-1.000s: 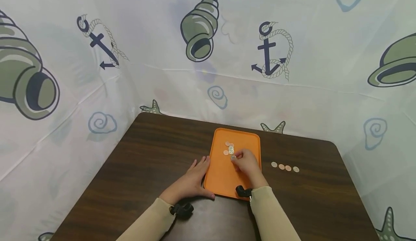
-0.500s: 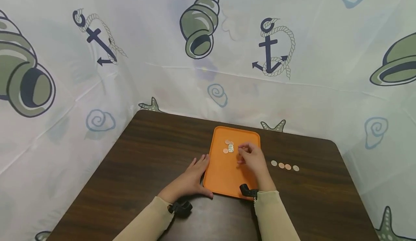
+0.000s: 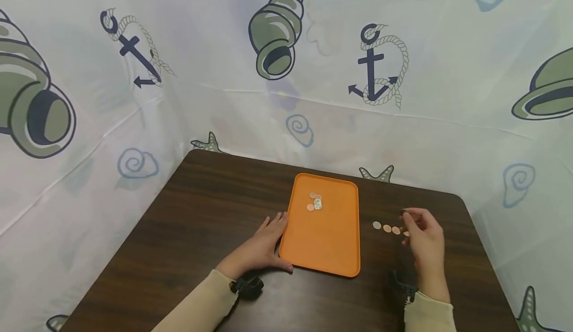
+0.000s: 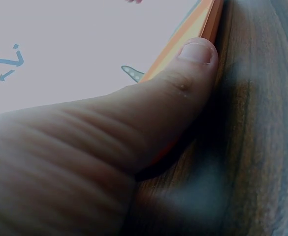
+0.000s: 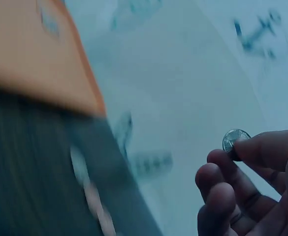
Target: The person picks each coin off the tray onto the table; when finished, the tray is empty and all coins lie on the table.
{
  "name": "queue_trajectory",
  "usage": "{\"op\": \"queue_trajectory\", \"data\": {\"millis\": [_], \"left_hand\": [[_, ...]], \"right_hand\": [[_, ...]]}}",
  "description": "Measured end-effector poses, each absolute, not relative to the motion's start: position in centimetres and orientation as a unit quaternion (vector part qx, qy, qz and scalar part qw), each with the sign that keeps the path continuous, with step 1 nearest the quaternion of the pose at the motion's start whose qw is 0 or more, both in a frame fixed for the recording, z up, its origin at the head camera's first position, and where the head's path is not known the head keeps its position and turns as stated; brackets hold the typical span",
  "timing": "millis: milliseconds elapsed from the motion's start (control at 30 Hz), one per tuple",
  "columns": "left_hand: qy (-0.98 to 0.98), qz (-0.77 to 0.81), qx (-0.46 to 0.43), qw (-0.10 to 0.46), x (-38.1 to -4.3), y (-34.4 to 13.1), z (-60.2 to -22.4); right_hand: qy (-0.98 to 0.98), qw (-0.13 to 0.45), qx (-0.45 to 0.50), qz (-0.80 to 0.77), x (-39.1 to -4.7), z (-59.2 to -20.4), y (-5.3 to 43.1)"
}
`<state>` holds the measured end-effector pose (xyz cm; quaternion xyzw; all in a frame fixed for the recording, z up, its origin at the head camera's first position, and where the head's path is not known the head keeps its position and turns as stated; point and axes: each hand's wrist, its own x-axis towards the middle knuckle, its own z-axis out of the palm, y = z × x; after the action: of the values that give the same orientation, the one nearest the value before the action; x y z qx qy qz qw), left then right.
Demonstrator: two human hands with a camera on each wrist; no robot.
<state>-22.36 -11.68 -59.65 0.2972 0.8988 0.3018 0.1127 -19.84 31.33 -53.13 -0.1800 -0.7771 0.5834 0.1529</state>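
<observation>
Right hand has swung off the orange tray, pinching a silver coin; we judge the four-coin row beside that pinch done, coin cluster farther left remaining. Left hand, fingers extended, touches tray.

Your left hand rests on the dark wooden table at 8 o'clock of the orange tray, fingertips and thumb at its edge. In the tray, toward 12 o'clock, lies a small cluster of coins. Out at 3 o'clock, a row of four coins sits on the table; your right hand partly covers its far-right coin, pinching a small dark piece. Beyond, at 12, hangs shell-and-anchor cloth.
</observation>
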Motion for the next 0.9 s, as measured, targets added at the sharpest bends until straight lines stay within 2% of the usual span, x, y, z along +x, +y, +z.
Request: {"op": "queue_trajectory", "data": {"millis": [133, 267, 567, 733, 900], "left_hand": [[0.899, 0.3, 0.297, 0.115, -22.3, -11.7, -59.4], [0.898, 0.302, 0.297, 0.118, -22.3, -11.7, -59.1], [0.9, 0.296, 0.298, 0.119, -22.3, -11.6, -59.2], [0.9, 0.3, 0.294, 0.119, -22.1, -11.9, -59.4], [0.899, 0.298, 0.3, 0.115, -22.0, -12.1, -59.6]], "right_hand": [[-0.753, 0.191, -0.259, 0.574, -18.2, -55.8, 36.1], [-0.682, 0.203, -0.306, 0.632, -17.8, -58.4, 38.5], [-0.793, 0.141, -0.289, 0.518, -18.1, -59.5, 39.1], [-0.798, 0.133, -0.283, 0.514, -18.0, -59.4, 38.9], [-0.818, 0.151, -0.278, 0.479, -17.7, -59.5, 38.6]]}}
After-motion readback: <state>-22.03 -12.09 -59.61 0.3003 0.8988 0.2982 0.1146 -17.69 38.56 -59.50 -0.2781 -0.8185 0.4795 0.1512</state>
